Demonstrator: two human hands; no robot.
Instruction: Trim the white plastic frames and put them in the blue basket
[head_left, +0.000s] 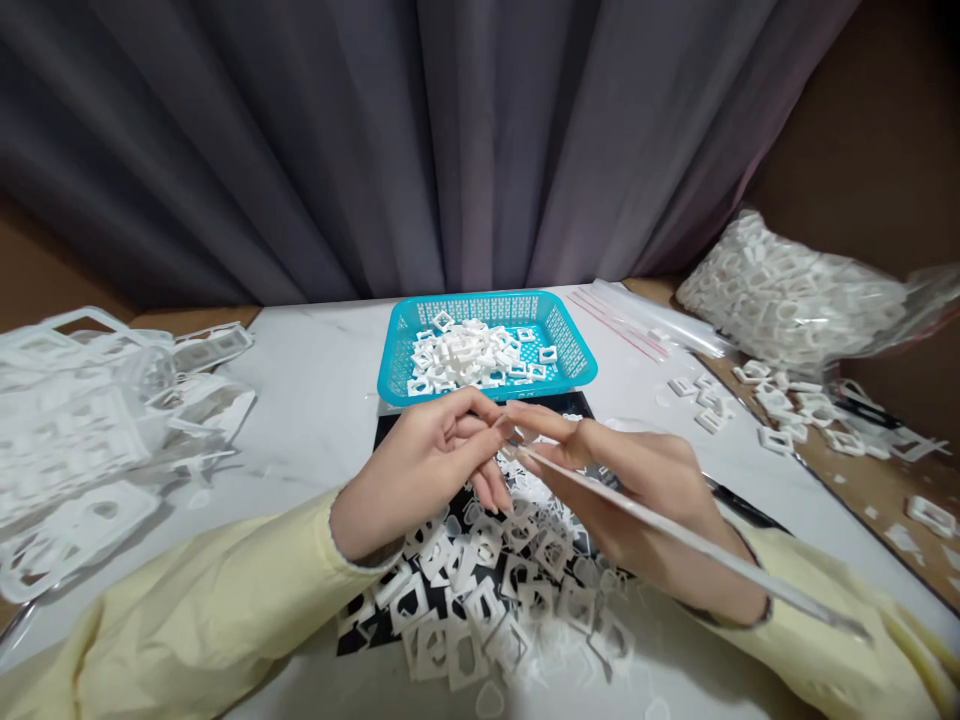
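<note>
Strip: the long white strip (694, 542) has one end at the fingers of the right hand (637, 470), then slants back across the wrist, its far end over the right sleeve (832, 620). That loose end looks the likeliest trouble: a catch on the cloth could twist the held end out of line.
Piece: a small pale piece (517, 432) sits between the two sets of fingertips; too blurred for me to say whether it joins the strip. A hard pull on so slight a part might snap it or flick it away.
Pile: white frames and scraps lie in a heap (480, 560) under both hands, on and around the black mat (386, 432). Anything dropped here would be hard to pick out, being the same colour.
Basket: the blue basket (397, 393) stands just beyond the fingertips on the table (315, 420), holding more frames; a forward jerk could knock its rim.
Left hand: thumb and forefinger of the left hand (435, 460) look pinched on the piece, the other fingers curled loosely below.
Right hand: thumb and forefinger seem to pinch the strip's end, just beside the piece; the palm hides the rest.
</note>
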